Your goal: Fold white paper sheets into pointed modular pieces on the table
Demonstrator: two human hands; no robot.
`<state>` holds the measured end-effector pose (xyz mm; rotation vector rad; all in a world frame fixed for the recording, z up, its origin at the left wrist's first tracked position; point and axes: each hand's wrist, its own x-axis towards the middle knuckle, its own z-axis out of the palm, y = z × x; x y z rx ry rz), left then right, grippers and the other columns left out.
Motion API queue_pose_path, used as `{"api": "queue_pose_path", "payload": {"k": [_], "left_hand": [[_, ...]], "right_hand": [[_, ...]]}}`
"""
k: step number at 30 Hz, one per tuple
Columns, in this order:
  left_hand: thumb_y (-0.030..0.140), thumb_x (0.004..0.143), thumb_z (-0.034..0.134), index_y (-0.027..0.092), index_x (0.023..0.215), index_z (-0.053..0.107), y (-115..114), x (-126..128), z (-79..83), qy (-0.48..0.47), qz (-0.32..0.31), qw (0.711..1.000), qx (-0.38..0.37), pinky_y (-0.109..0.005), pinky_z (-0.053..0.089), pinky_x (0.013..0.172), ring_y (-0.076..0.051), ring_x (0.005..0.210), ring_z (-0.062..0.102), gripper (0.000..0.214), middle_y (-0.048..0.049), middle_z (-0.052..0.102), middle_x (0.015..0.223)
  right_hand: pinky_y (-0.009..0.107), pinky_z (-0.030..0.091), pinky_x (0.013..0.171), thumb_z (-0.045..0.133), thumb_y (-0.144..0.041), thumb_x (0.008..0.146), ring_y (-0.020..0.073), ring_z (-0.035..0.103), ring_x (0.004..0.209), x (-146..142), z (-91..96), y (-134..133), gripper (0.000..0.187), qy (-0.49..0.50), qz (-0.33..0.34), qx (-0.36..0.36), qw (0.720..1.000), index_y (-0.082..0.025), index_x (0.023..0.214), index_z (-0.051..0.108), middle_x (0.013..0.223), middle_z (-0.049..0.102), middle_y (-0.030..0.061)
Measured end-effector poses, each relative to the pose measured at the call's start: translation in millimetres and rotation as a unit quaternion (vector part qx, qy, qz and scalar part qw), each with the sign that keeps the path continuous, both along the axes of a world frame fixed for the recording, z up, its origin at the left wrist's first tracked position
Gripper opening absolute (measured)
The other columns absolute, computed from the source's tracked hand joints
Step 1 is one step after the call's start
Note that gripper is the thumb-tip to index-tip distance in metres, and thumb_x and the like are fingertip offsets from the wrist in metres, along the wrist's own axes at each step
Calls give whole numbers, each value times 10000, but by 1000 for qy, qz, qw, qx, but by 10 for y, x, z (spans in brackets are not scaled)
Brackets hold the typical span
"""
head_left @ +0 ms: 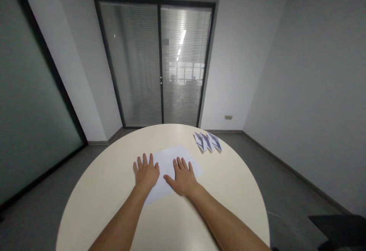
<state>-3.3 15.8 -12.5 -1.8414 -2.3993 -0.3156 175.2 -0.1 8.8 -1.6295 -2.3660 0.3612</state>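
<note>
Three folded papers [207,143] look done; sheet [166,162] flat, unfolded; left hand [145,174], right hand [183,179] palm-down, fingers spread, gripping nothing

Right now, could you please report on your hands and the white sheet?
Left hand, right hand palms down. White sheet flat, partly beneath them. Folded papers off it, far right.

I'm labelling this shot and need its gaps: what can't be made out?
All in the head view:
Paper sheet: areas beneath the left hand and right hand are hidden.
Folded papers: too small for fold details.
Behind the blinds: view veiled and blurred.
Dark object, lower right: cut off by the frame edge.
</note>
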Motion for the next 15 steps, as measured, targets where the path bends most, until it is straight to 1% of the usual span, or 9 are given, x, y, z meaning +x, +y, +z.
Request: {"api": "queue_pose_path", "payload": {"k": [3, 5, 6, 8, 10, 13, 15], "left_hand": [[275, 990, 300, 150, 1571, 314, -37, 17, 58, 16, -83, 996, -18, -583, 206, 1204, -357, 1520, 228, 595, -163, 252, 1644], [249, 991, 291, 210, 1579, 300, -68, 25, 91, 11, -137, 989, -49, -567, 252, 1193, -340, 1520, 237, 590, -109, 251, 1653], [254, 993, 296, 241, 1577, 305, -86, 28, 105, 10, -155, 986, -62, -574, 265, 1185, -347, 1518, 240, 584, -84, 257, 1654], [286, 999, 312, 273, 1563, 338, -132, 30, 134, 13, -162, 984, -72, -607, 274, 1167, -375, 1505, 258, 565, -60, 287, 1647], [343, 1006, 327, 249, 1536, 399, -187, 31, 171, 21, -149, 987, -59, -623, 295, 1143, -397, 1476, 307, 543, -81, 339, 1626], [405, 996, 374, 197, 1444, 530, -280, 39, 259, 37, -147, 988, -15, -581, 328, 1121, -378, 1357, 463, 518, -137, 507, 1509], [408, 978, 417, 174, 1330, 627, -333, 48, 327, 53, -160, 986, 15, -540, 332, 1115, -348, 1252, 543, 472, -162, 627, 1344]], "right_hand": [[550, 39, 1227, 339, -751, 924, 341, 58, 1548, 109, -6, 56, 928, -11, 32, -26, 999, -121, 1598, 238, 1665, 141, 143], [558, 22, 1223, 332, -780, 912, 345, 50, 1548, 209, 10, 117, 926, -14, 43, -27, 999, -163, 1599, 252, 1669, 144, 127], [571, 9, 1217, 340, -796, 901, 354, 55, 1547, 253, 23, 144, 930, -17, 41, -22, 999, -180, 1594, 271, 1667, 160, 128], [591, 0, 1207, 383, -802, 887, 375, 84, 1540, 317, 60, 182, 929, -26, 21, -1, 999, -183, 1577, 324, 1655, 210, 150], [592, 32, 1203, 443, -750, 902, 385, 138, 1527, 351, 112, 200, 870, -37, -17, 26, 999, -162, 1542, 394, 1632, 274, 181], [564, 133, 1192, 495, -589, 959, 359, 255, 1490, 382, 189, 208, 629, -43, -58, 61, 996, -173, 1428, 538, 1573, 395, 186], [542, 199, 1175, 487, -496, 987, 323, 329, 1453, 408, 211, 216, 472, -33, -51, 70, 996, -200, 1333, 609, 1515, 477, 163]]}}
